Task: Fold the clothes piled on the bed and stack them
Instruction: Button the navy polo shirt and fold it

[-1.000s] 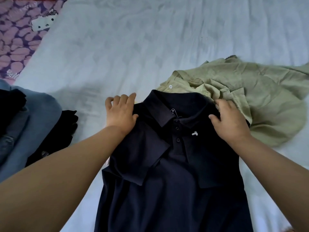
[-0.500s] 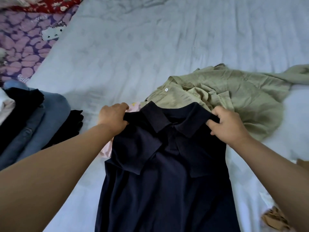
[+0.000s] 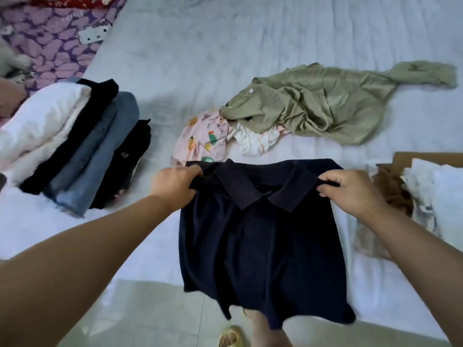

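Left hand (image 3: pixel 175 185) and right hand (image 3: pixel 353 190), fingers curled pinching the shoulders of a matte navy polo shirt (image 3: pixel 260 246), folded, hanging over the near edge of the wrinkled white bed (image 3: pixel 225 58), crumpled olive shirt (image 3: pixel 325 106) far right, folded stack (image 3: pixel 75 151) left

I'm looking into a home bedroom, bed (image 3: pixel 250 46) under a pale sheet, purple patterned blanket (image 3: pixel 52 43) at its corner, folded stack (image 3: pixel 82 146) and loose clothes (image 3: pixel 313 108) on top, tiled floor (image 3: pixel 150 316) and a slippered foot (image 3: pixel 231 336) below
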{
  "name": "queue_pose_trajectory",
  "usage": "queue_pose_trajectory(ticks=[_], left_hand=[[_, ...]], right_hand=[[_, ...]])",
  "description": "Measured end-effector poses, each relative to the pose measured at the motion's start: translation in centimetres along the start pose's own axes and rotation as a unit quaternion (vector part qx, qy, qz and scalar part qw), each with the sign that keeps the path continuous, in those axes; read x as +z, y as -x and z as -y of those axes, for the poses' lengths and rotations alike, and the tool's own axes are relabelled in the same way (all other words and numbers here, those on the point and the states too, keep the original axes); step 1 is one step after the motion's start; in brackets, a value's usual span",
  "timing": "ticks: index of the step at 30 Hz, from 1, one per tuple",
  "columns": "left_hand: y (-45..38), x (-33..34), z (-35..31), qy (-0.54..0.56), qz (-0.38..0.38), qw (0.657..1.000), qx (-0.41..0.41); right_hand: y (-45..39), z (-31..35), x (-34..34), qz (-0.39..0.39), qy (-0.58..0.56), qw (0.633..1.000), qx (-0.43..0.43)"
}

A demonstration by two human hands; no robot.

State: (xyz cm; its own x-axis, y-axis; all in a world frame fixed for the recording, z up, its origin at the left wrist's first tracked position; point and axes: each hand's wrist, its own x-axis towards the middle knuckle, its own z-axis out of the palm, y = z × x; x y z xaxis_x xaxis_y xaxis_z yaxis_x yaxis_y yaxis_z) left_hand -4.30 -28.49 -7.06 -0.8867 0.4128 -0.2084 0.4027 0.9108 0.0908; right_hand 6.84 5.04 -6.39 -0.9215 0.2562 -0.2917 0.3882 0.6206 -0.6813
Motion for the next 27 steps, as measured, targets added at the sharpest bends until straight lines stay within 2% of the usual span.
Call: queue_pose_trajectory(ticks=[4,7,13,15,17,19,20,21,23,25,27], left_hand=[[6.8,3.0,-0.3,0.010,-0.014,0.999,0.029],[11.2,5.6,-0.5,0.003,-0.020,0.996,0.082],[17.2,11.1,-0.9,-0.003,0.040,0.994,0.102],[18.1,11.2,-1.4,-0.044,0.082,0.990,0.107],[18.6,11.5,-1.4,-0.073,0.165,0.977,0.114],[18.4,11.3,-1.3,-0.079,0.318,0.941,0.085],[18.1,11.0,-1.5,-0.058,0.317,0.945,0.063],[17.6,10.7,-1.7,-0.034,0.276,0.960,0.030],[15.9,10.4,-1.8,0.038,0.147,0.987,-0.054],[13.4,9.9,-1.8,0.117,0.040,0.985,-0.119],[10.2,9.5,-1.8,0.154,-0.002,0.975,-0.161]], right_hand=[[7.2,-2.1,2.2,0.004,0.018,1.000,0.012],[11.4,-4.4,4.3,0.008,0.033,0.999,-0.001],[17.3,-9.2,8.1,0.030,0.092,0.995,-0.025],[18.3,-9.9,8.7,0.051,0.121,0.991,-0.028],[18.7,-10.0,9.1,0.070,0.173,0.982,-0.005],[18.3,-9.8,9.2,0.061,0.209,0.976,0.002],[17.9,-9.5,9.2,0.045,0.211,0.976,-0.002],[17.1,-9.1,9.2,0.030,0.210,0.977,-0.002],[14.9,-8.1,8.8,0.007,0.205,0.979,0.004],[12.4,-7.2,8.4,-0.012,0.197,0.980,0.014],[9.4,-6.8,7.9,-0.033,0.191,0.981,0.006]])
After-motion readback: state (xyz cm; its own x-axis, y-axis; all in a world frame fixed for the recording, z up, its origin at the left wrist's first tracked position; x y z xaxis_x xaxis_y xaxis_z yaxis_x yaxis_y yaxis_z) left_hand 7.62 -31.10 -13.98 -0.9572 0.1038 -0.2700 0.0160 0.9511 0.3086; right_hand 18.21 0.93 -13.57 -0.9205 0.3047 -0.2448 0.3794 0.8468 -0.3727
